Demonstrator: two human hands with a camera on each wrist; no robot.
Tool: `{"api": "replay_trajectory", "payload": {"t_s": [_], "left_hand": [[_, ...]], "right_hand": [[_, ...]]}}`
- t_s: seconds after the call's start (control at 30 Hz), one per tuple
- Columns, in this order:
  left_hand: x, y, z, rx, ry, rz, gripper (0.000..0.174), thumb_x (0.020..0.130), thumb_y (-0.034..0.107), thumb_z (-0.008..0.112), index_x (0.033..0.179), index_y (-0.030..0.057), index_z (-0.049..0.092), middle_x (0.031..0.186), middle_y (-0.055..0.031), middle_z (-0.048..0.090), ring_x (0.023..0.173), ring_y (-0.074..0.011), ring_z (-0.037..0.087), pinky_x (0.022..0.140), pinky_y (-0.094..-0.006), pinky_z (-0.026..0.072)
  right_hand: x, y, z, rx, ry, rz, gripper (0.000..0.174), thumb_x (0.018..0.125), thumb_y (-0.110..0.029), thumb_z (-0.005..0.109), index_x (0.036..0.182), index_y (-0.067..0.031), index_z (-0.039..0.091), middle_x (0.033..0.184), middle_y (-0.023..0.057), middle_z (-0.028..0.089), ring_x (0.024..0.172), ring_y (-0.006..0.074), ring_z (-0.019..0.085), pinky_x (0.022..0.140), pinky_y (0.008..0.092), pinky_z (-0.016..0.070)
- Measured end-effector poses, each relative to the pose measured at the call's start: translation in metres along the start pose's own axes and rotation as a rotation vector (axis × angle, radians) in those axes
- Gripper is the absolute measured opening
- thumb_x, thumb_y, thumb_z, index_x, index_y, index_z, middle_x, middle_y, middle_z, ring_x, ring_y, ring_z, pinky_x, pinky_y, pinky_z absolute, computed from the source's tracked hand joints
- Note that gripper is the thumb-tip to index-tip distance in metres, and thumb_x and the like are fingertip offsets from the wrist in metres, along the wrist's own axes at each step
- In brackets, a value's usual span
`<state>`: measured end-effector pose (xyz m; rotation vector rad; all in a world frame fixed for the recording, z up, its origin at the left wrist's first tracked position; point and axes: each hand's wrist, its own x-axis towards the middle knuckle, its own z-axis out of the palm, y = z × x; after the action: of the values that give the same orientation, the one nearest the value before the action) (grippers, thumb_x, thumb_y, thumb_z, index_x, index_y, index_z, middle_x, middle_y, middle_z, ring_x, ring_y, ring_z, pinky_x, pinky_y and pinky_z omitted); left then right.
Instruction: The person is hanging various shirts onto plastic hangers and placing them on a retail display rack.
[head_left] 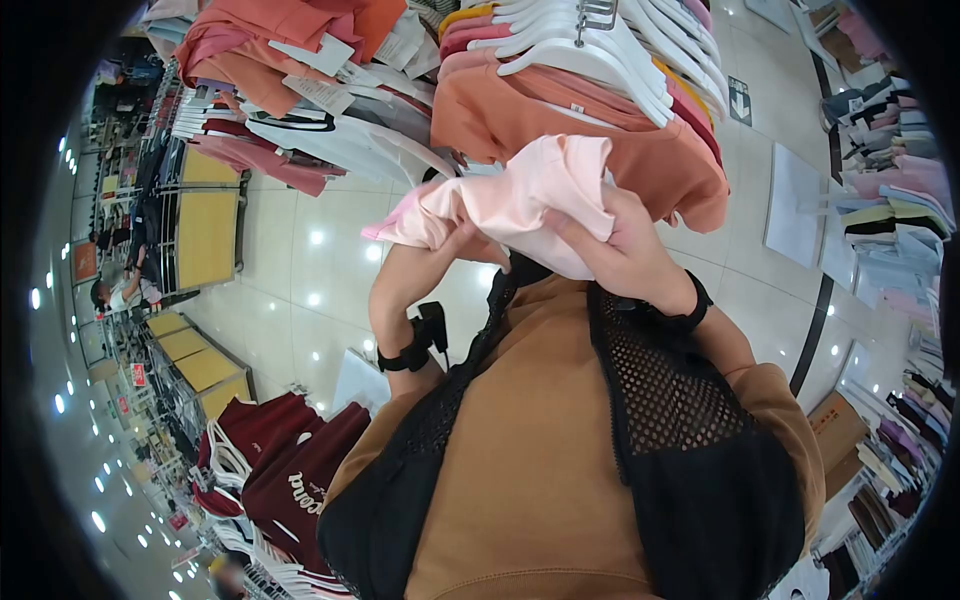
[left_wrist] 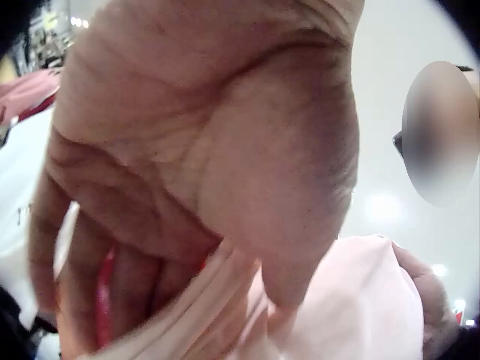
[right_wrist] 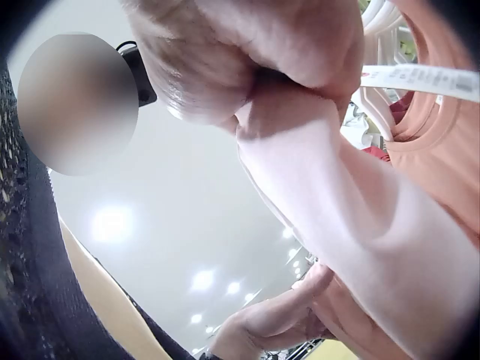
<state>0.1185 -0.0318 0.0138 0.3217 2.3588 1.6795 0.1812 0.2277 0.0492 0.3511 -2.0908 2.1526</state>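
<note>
A pale pink garment (head_left: 540, 195), bunched and folded, is held up between both hands in front of the chest. My left hand (head_left: 455, 245) grips its left part, thumb on the near side; in the left wrist view the fingers (left_wrist: 82, 277) curl behind the gathered cloth (left_wrist: 225, 315). On the other side my right hand (head_left: 630, 250) pinches the garment's right end between thumb and fingers. The right wrist view shows the cloth (right_wrist: 330, 172) running down from that grip toward the left hand (right_wrist: 277, 322). A brighter pink corner pokes out at the far left.
Just beyond the garment, orange shirts (head_left: 580, 130) hang on white hangers (head_left: 590, 60). More clothes with paper tags (head_left: 320, 95) hang at the upper left. Maroon garments (head_left: 290, 470) are on a rack at the lower left. Folded clothes (head_left: 900, 190) are stacked along the right side.
</note>
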Motion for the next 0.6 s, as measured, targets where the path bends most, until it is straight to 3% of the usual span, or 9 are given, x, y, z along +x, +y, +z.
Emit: {"api": "replay_trajectory", "payload": {"t_s": [0.03, 0.1, 0.17, 0.2, 0.23, 0.3, 0.43, 0.5, 0.6], "left_hand": [[-0.001, 0.001, -0.004, 0.182, -0.13, 0.047, 0.05, 0.096, 0.031, 0.068, 0.131, -0.0016, 0.055, 0.124, -0.0127, 0.064, 0.114, -0.0194, 0.061, 0.096, -0.0342, 0.047], [-0.005, 0.024, -0.022, 0.467, -0.21, -0.151, 0.052, 0.092, 0.035, 0.071, 0.129, 0.0011, 0.058, 0.121, -0.0173, 0.066, 0.111, -0.0244, 0.064, 0.094, -0.0361, 0.0484], [-0.001, 0.059, -0.025, 0.576, -0.198, -0.5, 0.057, 0.09, 0.038, 0.072, 0.131, 0.0012, 0.057, 0.124, -0.0209, 0.065, 0.111, -0.0299, 0.065, 0.094, -0.0373, 0.0485], [-0.008, 0.062, -0.018, 0.472, -0.027, -0.273, 0.056, 0.088, 0.036, 0.075, 0.129, 0.0012, 0.06, 0.125, -0.0193, 0.066, 0.11, -0.0297, 0.065, 0.095, -0.0385, 0.0487], [-0.005, 0.067, -0.01, 0.472, -0.027, -0.273, 0.056, 0.088, 0.036, 0.075, 0.129, 0.0012, 0.06, 0.125, -0.0193, 0.066, 0.11, -0.0297, 0.065, 0.095, -0.0385, 0.0487], [-0.003, 0.071, 0.011, 0.295, 0.163, 0.363, 0.048, 0.085, 0.027, 0.078, 0.123, 0.0007, 0.064, 0.122, -0.0166, 0.068, 0.108, -0.0285, 0.067, 0.093, -0.0378, 0.0499], [0.0, 0.072, 0.033, 0.142, -0.086, 0.484, 0.04, 0.083, 0.016, 0.078, 0.117, 0.0, 0.066, 0.117, -0.0134, 0.07, 0.103, -0.0267, 0.068, 0.091, -0.035, 0.0505], [0.0, 0.07, 0.032, 0.2, -0.261, 0.321, 0.034, 0.085, 0.011, 0.077, 0.114, -0.0012, 0.065, 0.106, -0.012, 0.071, 0.095, -0.0253, 0.068, 0.086, -0.0335, 0.051], [-0.003, 0.063, 0.036, 0.236, -0.218, 0.287, 0.024, 0.089, 0.011, 0.073, 0.108, -0.0009, 0.065, 0.092, -0.0091, 0.068, 0.084, -0.0198, 0.063, 0.077, -0.0308, 0.0496]], "right_hand": [[0.002, 0.001, 0.0, -0.05, -0.048, -0.046, 0.023, 0.097, -0.011, 0.064, 0.114, 0.0044, 0.062, 0.099, 0.0112, 0.068, 0.087, 0.0183, 0.064, 0.079, 0.0304, 0.05], [0.002, 0.003, 0.004, -0.088, -0.108, -0.075, 0.023, 0.097, -0.012, 0.064, 0.113, 0.0043, 0.062, 0.098, 0.0128, 0.068, 0.085, 0.0208, 0.065, 0.078, 0.0312, 0.0501], [0.003, 0.005, 0.007, -0.064, -0.121, -0.13, 0.024, 0.097, -0.012, 0.064, 0.115, 0.0029, 0.061, 0.095, 0.0153, 0.066, 0.082, 0.027, 0.065, 0.075, 0.0332, 0.0494], [0.003, 0.005, 0.007, -0.058, -0.124, -0.122, 0.024, 0.097, -0.012, 0.064, 0.115, 0.0029, 0.061, 0.095, 0.0153, 0.066, 0.082, 0.027, 0.065, 0.075, 0.0332, 0.0494], [0.007, 0.001, 0.007, -0.073, -0.174, -0.117, 0.025, 0.096, -0.012, 0.064, 0.117, 0.0017, 0.06, 0.095, 0.0158, 0.066, 0.083, 0.0284, 0.065, 0.075, 0.0347, 0.0495], [0.002, 0.006, 0.007, -0.072, -0.229, -0.092, 0.026, 0.096, -0.012, 0.064, 0.119, 0.0004, 0.059, 0.095, 0.0162, 0.066, 0.084, 0.0299, 0.065, 0.075, 0.0361, 0.0495], [-0.003, 0.015, 0.003, -0.188, -0.257, -0.139, 0.03, 0.094, -0.011, 0.065, 0.122, -0.0011, 0.059, 0.099, 0.0172, 0.068, 0.09, 0.033, 0.066, 0.078, 0.038, 0.05], [-0.006, 0.015, -0.005, -0.186, -0.265, -0.104, 0.032, 0.094, -0.01, 0.066, 0.124, -0.0011, 0.059, 0.102, 0.0171, 0.068, 0.092, 0.033, 0.066, 0.08, 0.0382, 0.0502], [-0.008, 0.025, -0.01, -0.147, -0.176, -0.206, 0.038, 0.092, -0.01, 0.067, 0.128, -0.0008, 0.058, 0.108, 0.0162, 0.068, 0.094, 0.0332, 0.067, 0.083, 0.0368, 0.0512]]}}
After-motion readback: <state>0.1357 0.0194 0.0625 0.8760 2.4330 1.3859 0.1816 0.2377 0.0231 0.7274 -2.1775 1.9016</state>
